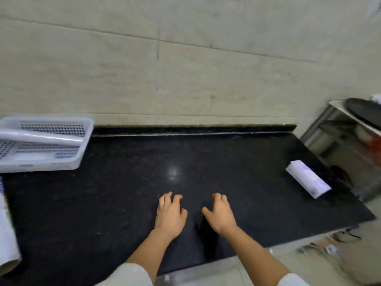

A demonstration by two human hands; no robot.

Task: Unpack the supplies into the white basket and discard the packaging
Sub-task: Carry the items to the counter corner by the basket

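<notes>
The white perforated basket (61, 162) stands at the far left of the black counter (123, 193), with a white roll (43, 137) lying across it. A white rectangular box (308, 178) lies near the counter's right edge. A printed paper roll (7, 234) shows at the left border, partly cut off. My left hand (170, 215) and my right hand (221, 213) rest side by side on the counter's middle front, fingers spread, both empty and far from the box and the basket.
A tiled wall (185, 69) rises behind the counter. To the right, past the counter's end, stands a metal rack (338, 129) with a dark round pan (365, 110) on top. Scattered debris lies on the floor at the lower right.
</notes>
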